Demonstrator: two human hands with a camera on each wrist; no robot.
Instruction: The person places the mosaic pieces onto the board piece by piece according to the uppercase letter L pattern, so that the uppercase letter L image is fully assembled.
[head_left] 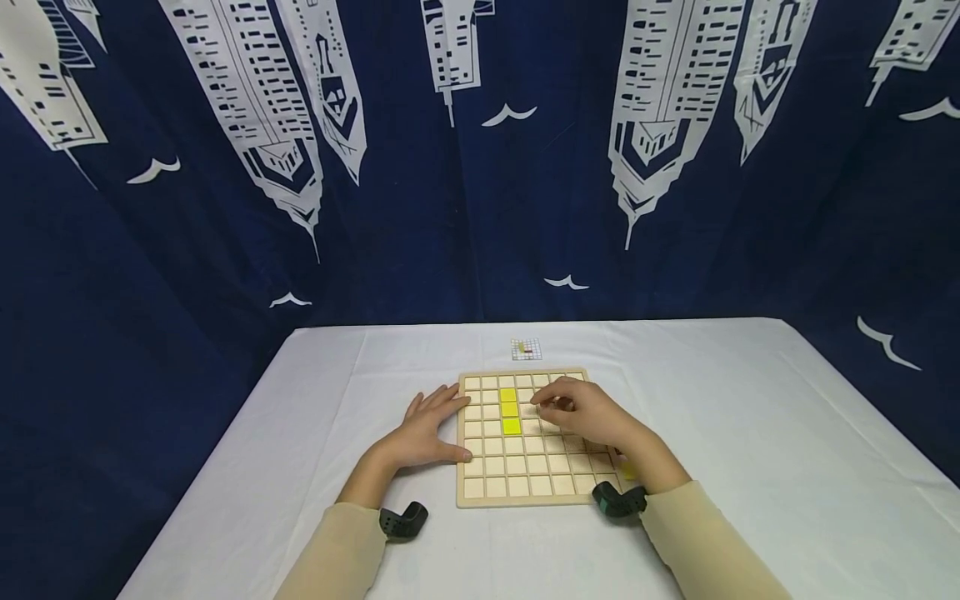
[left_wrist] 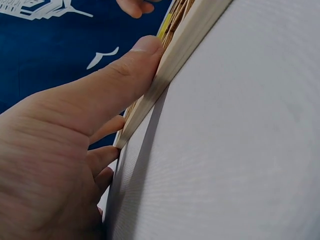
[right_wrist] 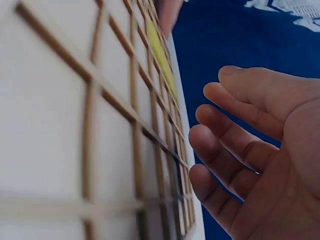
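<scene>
A light wooden grid board (head_left: 525,502) lies on the white cloth. Three yellow square tiles (head_left: 512,427) sit in one column, left of its middle. My left hand (head_left: 423,433) is spread along the board's left edge, thumb and index fingertip on the frame; the left wrist view shows the thumb (left_wrist: 120,75) against the wooden rim. Over the right half of the board hovers my right hand (head_left: 585,408), its fingertips just right of the tiles. In the right wrist view its fingers (right_wrist: 215,145) are loosely bent, with nothing visible between them and the thumb.
A small printed card (head_left: 526,349) with a coloured grid lies behind the board. Something yellow (head_left: 628,470) shows partly beside the right wrist at the board's right edge. White tablecloth (head_left: 750,433) surrounds the board, and a dark blue patterned curtain (head_left: 480,208) hangs behind.
</scene>
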